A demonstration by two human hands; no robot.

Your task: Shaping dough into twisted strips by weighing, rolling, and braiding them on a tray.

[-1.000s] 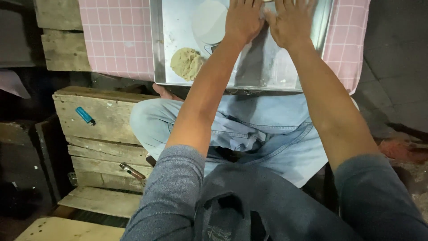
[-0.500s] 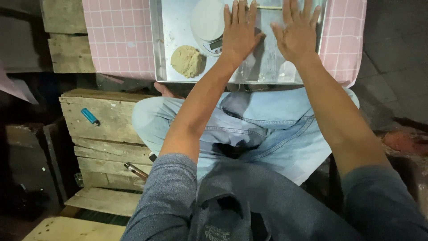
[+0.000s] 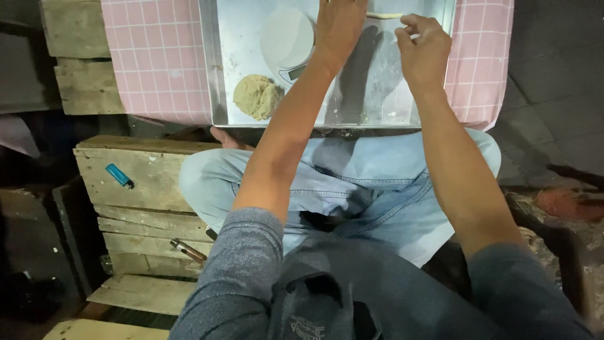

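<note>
A bench under a pink checked cloth (image 3: 157,56) carries a shallow rectangular metal tray (image 3: 214,75). On the tray sit a round white kitchen scale (image 3: 286,38) and, nearer its front left corner, a tan lump of dough (image 3: 257,96). The left hand (image 3: 340,22) lies flat and open on the tray. The right hand (image 3: 425,50) is loosely curled just below a thin pale dough strip (image 3: 384,15); whether it touches the strip, I cannot tell.

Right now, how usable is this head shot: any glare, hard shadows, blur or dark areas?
Head view: sharp, little blur. Light falls on the metal tray, which shows a mild sheen and soft shadows under the left hand and right hand. The dough lump reads clearly. Left and right edges sink into darkness.
</note>
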